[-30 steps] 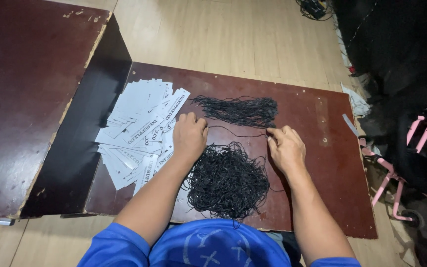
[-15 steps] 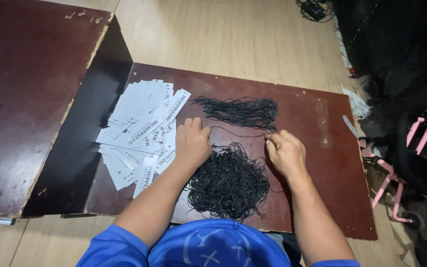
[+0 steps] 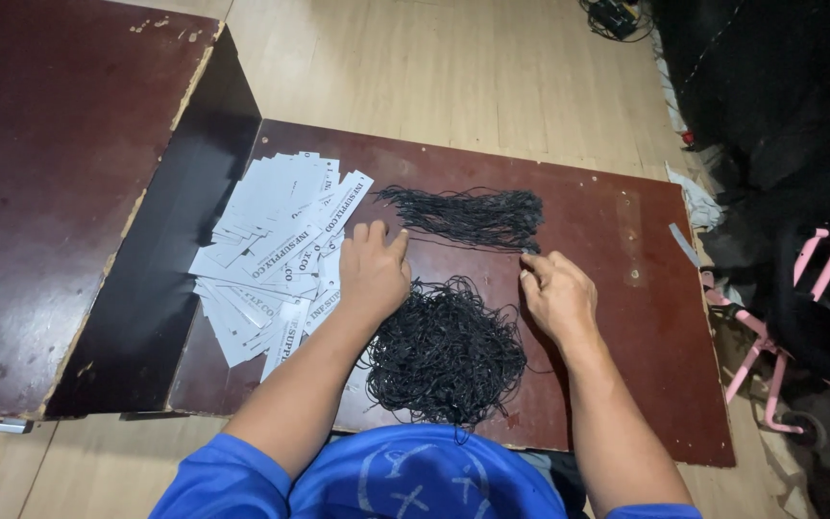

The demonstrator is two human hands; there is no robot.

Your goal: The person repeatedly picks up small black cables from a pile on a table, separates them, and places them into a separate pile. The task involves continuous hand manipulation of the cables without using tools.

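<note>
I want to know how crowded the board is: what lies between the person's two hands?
In the head view, between the left hand and right hand lies bare dark-red board, with the tangled pile of black strings reaching up into the gap's near part.

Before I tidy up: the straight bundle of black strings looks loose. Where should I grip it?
Pinch the straight bundle around its middle, coming from above. The strands lie flat and parallel on the brown board, so a mid-span grip likely keeps them together.

Blue short-sleeved shirt (image 3: 415,481), faint lighter line print on chest; forearms bare, no gloves, watch or rings visible.
</note>
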